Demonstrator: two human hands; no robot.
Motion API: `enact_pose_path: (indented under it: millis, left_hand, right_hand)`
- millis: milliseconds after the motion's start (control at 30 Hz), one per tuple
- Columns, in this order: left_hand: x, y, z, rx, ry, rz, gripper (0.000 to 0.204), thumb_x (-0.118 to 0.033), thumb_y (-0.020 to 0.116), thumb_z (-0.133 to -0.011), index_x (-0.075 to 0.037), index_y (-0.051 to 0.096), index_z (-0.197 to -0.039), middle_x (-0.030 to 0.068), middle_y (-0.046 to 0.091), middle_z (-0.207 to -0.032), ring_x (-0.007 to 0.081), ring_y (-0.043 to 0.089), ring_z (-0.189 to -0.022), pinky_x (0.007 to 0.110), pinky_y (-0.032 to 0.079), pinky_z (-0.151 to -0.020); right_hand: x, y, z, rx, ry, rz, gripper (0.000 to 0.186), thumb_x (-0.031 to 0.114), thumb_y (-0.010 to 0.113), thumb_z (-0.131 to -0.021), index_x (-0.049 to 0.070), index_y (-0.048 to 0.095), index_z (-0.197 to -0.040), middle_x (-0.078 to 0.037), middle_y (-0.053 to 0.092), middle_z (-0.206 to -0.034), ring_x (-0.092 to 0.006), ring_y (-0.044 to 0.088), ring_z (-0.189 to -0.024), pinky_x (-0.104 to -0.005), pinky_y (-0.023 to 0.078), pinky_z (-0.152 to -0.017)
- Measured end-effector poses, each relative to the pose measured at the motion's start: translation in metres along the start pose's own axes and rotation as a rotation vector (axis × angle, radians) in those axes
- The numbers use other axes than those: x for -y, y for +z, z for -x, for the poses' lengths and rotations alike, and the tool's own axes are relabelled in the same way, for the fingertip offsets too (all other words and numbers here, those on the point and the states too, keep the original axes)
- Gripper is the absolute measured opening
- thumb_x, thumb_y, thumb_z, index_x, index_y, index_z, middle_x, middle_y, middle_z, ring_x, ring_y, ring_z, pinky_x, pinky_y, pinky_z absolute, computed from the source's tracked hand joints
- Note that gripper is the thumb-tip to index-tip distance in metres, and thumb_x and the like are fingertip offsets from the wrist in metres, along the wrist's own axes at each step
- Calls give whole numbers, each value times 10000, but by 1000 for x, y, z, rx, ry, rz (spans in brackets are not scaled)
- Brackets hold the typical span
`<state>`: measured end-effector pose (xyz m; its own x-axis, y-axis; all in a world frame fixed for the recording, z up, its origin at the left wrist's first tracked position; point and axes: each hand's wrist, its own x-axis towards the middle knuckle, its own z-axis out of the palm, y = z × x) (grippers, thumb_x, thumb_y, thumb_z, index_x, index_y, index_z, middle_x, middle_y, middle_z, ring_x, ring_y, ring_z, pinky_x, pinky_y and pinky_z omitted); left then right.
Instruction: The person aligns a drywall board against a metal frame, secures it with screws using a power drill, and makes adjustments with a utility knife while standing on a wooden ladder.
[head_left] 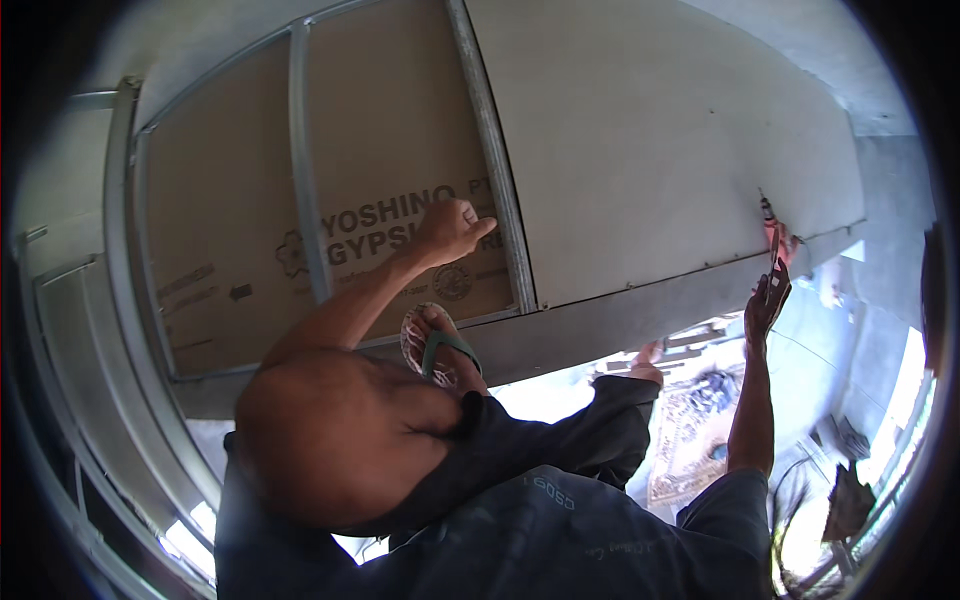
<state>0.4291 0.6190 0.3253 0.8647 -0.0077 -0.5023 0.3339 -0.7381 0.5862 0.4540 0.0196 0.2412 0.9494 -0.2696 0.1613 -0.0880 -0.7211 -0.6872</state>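
Observation:
My left hand (455,230) is curled over the brown printed board (390,120), left of a metal stud (485,120); what it holds, if anything, is hidden. My right hand (768,295) grips a red power driver (775,240), its metal tip close to the pale panel (650,150) near that panel's lower right. A row of small fasteners runs along the panel's lower edge. Below my left hand, a foot in a green-strapped sandal (435,340) is by the metal ledge (580,330). Bent legs in dark shorts fill the space between my arms.
Metal channels (130,180) run down the left side. Below the ledge, at lower right, lie a patterned mat (680,470), slats and dark scattered items (840,490). A grey wall (870,210) stands at the right, with bright openings near it.

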Motion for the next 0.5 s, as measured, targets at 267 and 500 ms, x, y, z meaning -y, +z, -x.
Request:
enact_pose_path:
  millis: [267, 500]
  left_hand:
    - [0, 46, -56, 44, 56, -55, 451, -347, 798, -857, 76, 646, -831, 265, 676, -772, 372, 706, -745, 475, 530, -663]
    - [12, 39, -60, -69, 65, 45, 508, -317, 804, -840, 145, 655, -991, 296, 697, -933, 401, 714, -946, 442, 585, -802]
  right_hand:
    - [139, -60, 14, 116, -119, 165, 292, 96, 560, -1020, 47, 595, -1306, -52, 647, -1163, -117, 598, -835, -267, 474, -724]
    - [305, 21, 75, 634, 150, -81, 198, 107, 607, -988, 6, 681, -1142, -77, 715, -947, -175, 684, -882, -284, 522, -792]
